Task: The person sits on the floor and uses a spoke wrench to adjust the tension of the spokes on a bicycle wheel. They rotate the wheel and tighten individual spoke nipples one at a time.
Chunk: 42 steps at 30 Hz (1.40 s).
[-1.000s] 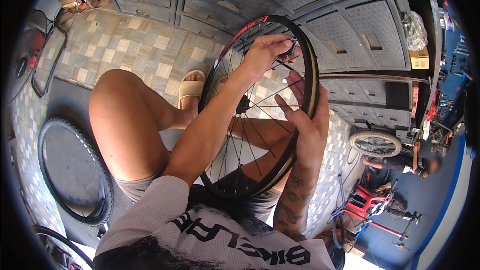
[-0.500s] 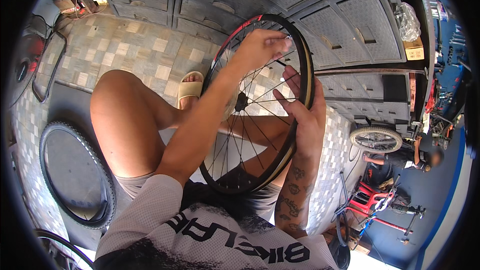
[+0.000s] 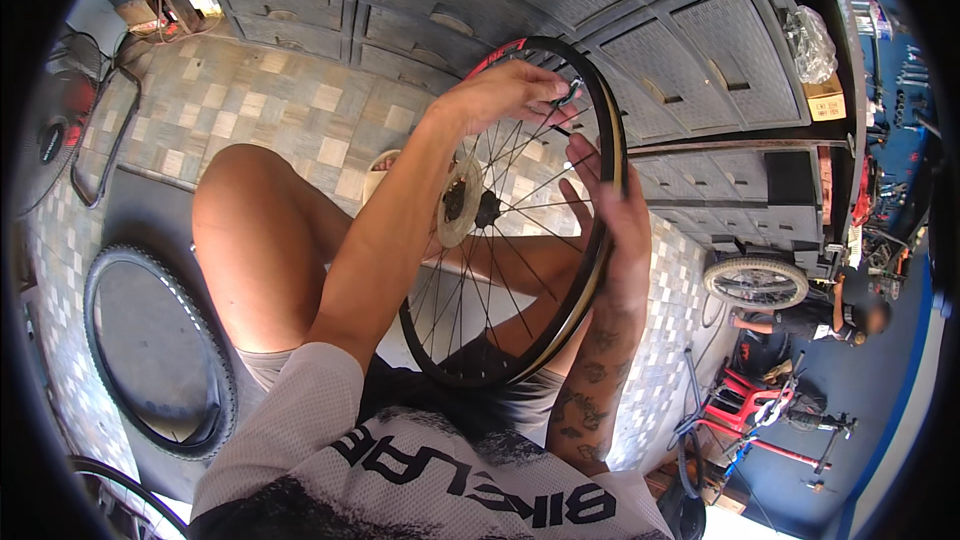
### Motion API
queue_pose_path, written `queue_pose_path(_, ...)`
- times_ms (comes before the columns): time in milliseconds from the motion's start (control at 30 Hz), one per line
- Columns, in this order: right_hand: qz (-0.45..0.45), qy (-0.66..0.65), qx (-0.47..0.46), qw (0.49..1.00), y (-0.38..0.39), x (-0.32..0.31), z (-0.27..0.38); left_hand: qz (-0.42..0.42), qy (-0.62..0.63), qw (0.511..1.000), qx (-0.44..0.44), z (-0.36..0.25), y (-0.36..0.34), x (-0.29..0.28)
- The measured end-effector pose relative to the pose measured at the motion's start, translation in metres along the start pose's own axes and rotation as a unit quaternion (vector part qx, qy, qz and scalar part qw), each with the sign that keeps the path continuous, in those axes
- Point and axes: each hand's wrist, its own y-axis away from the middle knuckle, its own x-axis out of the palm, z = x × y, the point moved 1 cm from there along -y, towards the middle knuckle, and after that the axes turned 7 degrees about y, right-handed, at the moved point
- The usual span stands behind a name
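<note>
Bracing the light, stiff bicycle wheel (image 3: 520, 230) upright on my lap, right hand (image 3: 610, 210) gripping its rim, left hand (image 3: 505, 90) pinching a small tool (image 3: 572, 90) on a thin spoke.

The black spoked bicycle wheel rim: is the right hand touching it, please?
Touching. The head view shows the right hand wrapped over the edge of the black spoked bicycle wheel rim, palm against it, fingers reaching in among the spokes.

- Bright, even daylight fills the scene; the tiled floor (image 3: 240, 110) is well lit.
- Soft shadows fall under the legs and beneath the bicycle wheel (image 3: 520, 210).
- Strong fisheye bending curves the cabinet drawers (image 3: 640, 30), with a black vignette at the corners.
- The centre is sharp; the far right edge looks smeared and soft.
</note>
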Motion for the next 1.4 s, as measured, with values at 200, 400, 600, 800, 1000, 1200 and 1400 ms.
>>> queue_pose_path(200,-0.184,-0.016,-0.018,0.983,-0.091,0.004,-0.086,-0.074,-0.137,0.987,-0.042,-0.029,-0.001,0.006)
queue_pose_path(400,-0.085,-0.219,-0.046,0.971,-0.131,0.031,-0.129,-0.256,-0.616,0.725,0.172,-0.032,0.005,0.046)
queue_pose_path(600,-0.088,-0.226,-0.019,0.97,-0.145,0.041,-0.12,-0.167,-0.51,0.832,0.14,-0.04,0.011,0.03)
queue_pose_path(800,-0.089,-0.212,-0.009,0.973,-0.149,0.039,-0.128,-0.128,-0.341,0.931,0.04,-0.035,0.009,0.023)
queue_pose_path(1000,-0.09,-0.197,-0.003,0.976,-0.14,0.038,-0.124,-0.205,-0.409,0.88,0.124,-0.023,0.008,0.019)
queue_pose_path(1200,-0.088,-0.183,-0.002,0.979,-0.135,0.036,-0.124,-0.178,-0.375,0.907,0.071,-0.019,0.006,0.013)
queue_pose_path(1400,-0.086,-0.178,0.001,0.98,-0.132,0.035,-0.121,-0.135,-0.333,0.923,0.137,-0.022,0.003,0.014)
